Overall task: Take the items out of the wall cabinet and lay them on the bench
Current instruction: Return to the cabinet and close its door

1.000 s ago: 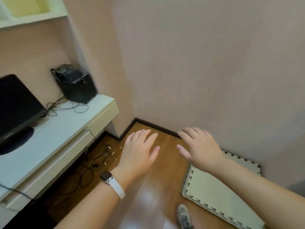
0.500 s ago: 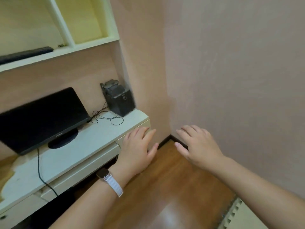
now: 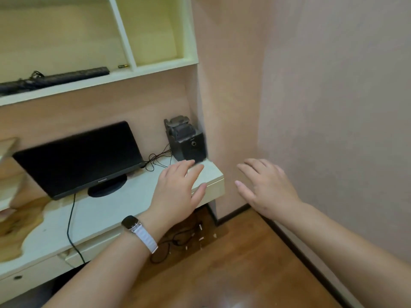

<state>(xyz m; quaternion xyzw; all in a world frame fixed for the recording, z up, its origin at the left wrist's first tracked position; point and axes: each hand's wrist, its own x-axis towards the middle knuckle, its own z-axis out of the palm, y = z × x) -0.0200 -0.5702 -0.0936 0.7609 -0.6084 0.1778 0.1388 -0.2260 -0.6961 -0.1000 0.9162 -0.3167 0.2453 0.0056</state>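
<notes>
The pale wall cabinet (image 3: pixel 189 61) hangs at the upper left with open compartments. A long black bar-shaped item (image 3: pixel 55 80) with a tangled cord lies on its lower shelf, and a small dark-and-gold object (image 3: pixel 123 66) lies beside the divider. The right compartment looks bare. Below runs the white bench (image 3: pixel 106 210). My left hand (image 3: pixel 178 194), a watch on its wrist, hovers with straight fingers over the bench's right end and holds nothing. My right hand (image 3: pixel 264 187) floats flat and empty in front of the wall corner.
A black monitor (image 3: pixel 80 156) on a round stand and a black speaker box (image 3: pixel 186 141) with loose wires stand on the bench. A black cable (image 3: pixel 71 227) drops over its front edge. Cables and small white bits lie on the wooden floor (image 3: pixel 222 263). Pink walls close the right side.
My view has swung up and to the left, bringing the cabinet shelves and whole monitor into sight; the foam mat is out of view. Both hands stay flat and empty.
</notes>
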